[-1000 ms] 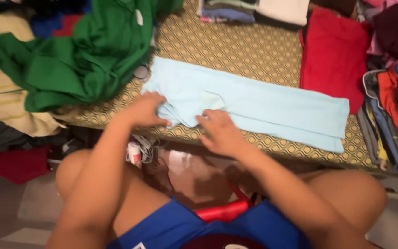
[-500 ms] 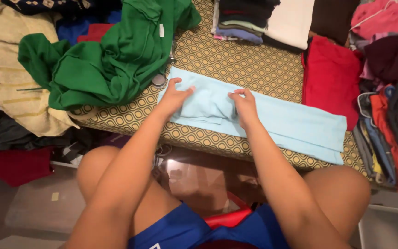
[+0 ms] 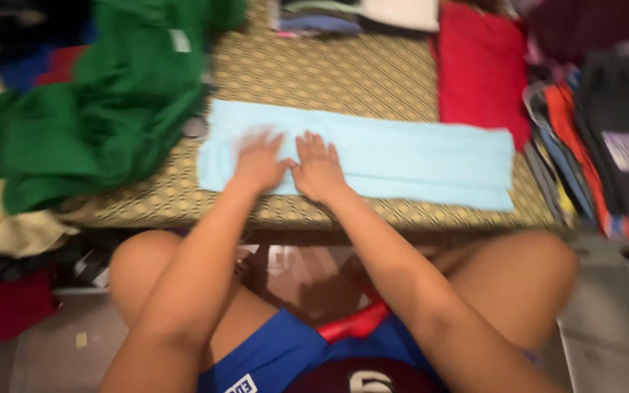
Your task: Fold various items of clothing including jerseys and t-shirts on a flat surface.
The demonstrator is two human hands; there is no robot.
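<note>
The cloth (image 3: 402, 156) under my hands was pale blue, plain. The bed cover (image 3: 329, 76) was gold-tan with a repeating rounded lattice pattern. A garment (image 3: 96, 116) heaped on the left was bright green; a folded one (image 3: 478, 69) was red. My shorts (image 3: 271, 360) were blue.

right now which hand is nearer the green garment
Left. The left hand lies flat on the light blue cloth near its left end, closest to the green garment. The right hand rests beside it, further from the garment.
</note>
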